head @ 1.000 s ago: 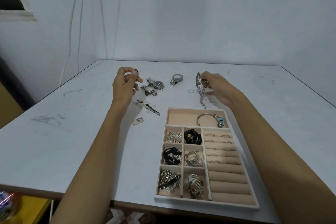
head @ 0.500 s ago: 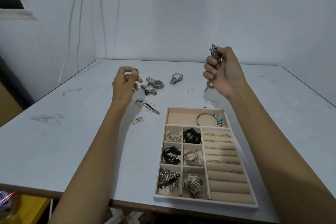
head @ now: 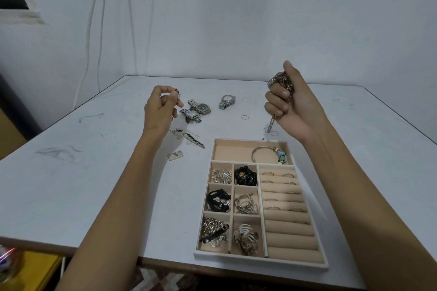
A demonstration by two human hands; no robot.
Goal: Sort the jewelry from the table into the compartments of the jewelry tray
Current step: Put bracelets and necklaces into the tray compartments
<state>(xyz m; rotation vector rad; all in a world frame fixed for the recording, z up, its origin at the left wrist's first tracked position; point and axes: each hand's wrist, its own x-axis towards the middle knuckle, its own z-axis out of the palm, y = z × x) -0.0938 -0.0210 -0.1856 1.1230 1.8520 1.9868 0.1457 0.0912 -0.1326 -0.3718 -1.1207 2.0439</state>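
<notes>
In the head view, the right hand [head: 287,104] is raised above the table [head: 71,184], just beyond the far edge of the jewelry tray [head: 236,258]. Its fingers are curled tight round a bunched silver chain [head: 281,84], and a short tail of links hangs below the fist. The left hand [head: 160,108] is held up near the watches [head: 202,107], thumb and forefinger pinching a small piece [head: 177,92], the other fingers loosely curled. The step in hand looks like carrying the chain to a compartment. The wide far compartment [head: 231,151] holds only a bangle [head: 264,152] and has bare floor on its left, so it seems the easiest home; the near-left square already holds similar links but looks crowded. To do it well, bring the fist low over the chosen compartment and let the dangling tail land first. Then ease the fingers apart gradually, so the links pool inside the walls rather than drape over a divider or snag the bangle. Most of the chain is buried in the fist, so its length and clasp cannot be judged. Whether the tail's end touches the table is unclear. The pinched piece is too small to call a ring or an earring. The thin rings in the tray's rolls are hard to count.
</notes>
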